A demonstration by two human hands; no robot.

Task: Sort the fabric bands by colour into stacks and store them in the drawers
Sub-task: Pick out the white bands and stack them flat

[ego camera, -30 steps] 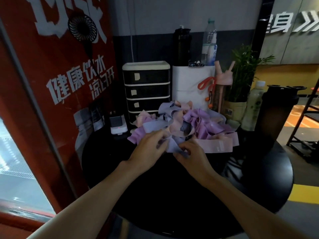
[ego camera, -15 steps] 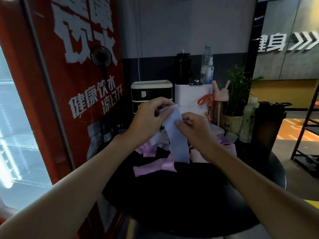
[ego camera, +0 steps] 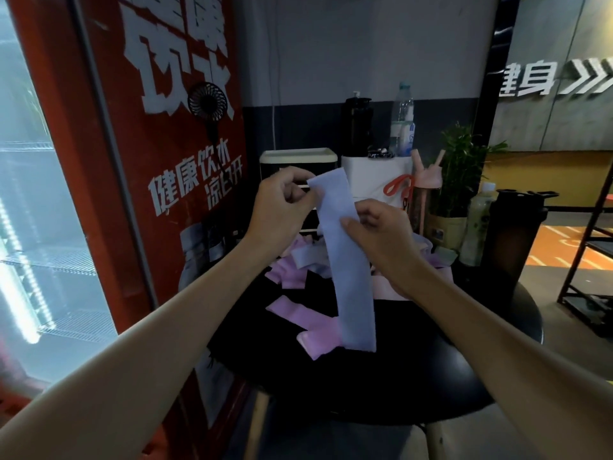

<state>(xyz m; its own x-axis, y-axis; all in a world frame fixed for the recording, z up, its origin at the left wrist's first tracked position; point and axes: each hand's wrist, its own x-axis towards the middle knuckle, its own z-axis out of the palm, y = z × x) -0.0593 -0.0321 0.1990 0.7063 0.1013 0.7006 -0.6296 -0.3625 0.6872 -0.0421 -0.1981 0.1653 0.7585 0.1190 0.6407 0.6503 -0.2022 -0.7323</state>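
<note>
Gym lobby, by the look. Up and right of the fingers (ego camera: pixel 368 212): wall sign (ego camera: pixel 530 83) reading 健身 with chevrons. Left of them: lit drinks cooler (ego camera: pixel 33 227), red panel (ego camera: pixel 185 180) (healthy-water slogan). Beyond them: water bottle (ego camera: pixel 403 121), dark shaker (ego camera: pixel 512 240). In them: lilac band (ego camera: pixel 348 267); more stretch bands (ego camera: pixel 288 277) heaped below on a round black table (ego camera: pixel 365 386). Far right: metal rack (ego camera: pixel 593 227).

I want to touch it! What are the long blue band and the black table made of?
The blue band looks like soft, matte fabric: it hangs limp from the left hand and right hand. The table looks hard and smooth, faintly shiny; painted metal or plastic, I cannot tell.
</note>
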